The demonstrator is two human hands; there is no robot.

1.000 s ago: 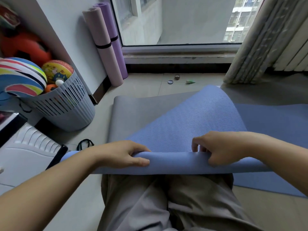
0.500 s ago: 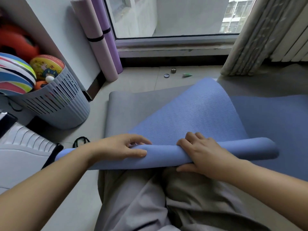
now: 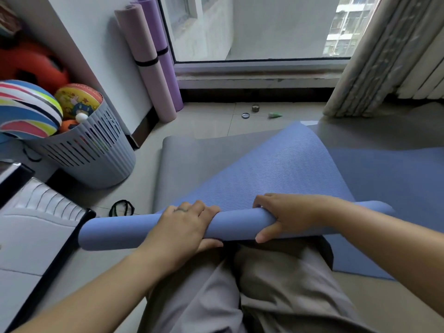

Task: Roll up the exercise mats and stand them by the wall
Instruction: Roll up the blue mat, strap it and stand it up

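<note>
Blue roll (image 3: 240, 224) lies crosswise over the person's lap, only partly wound. The loose sheet runs away from it over a grey mat (image 3: 192, 159). Both hands sit near the roll's middle, probably to keep the turns tight and even. Left hand (image 3: 182, 227): fingers curled over the top, thumb under, clamped on. Right hand (image 3: 290, 215): fingers hooked over the far side, thumb on the near side, clamped too. Two purple mats (image 3: 149, 61) stand far beyond the roll, left.
</note>
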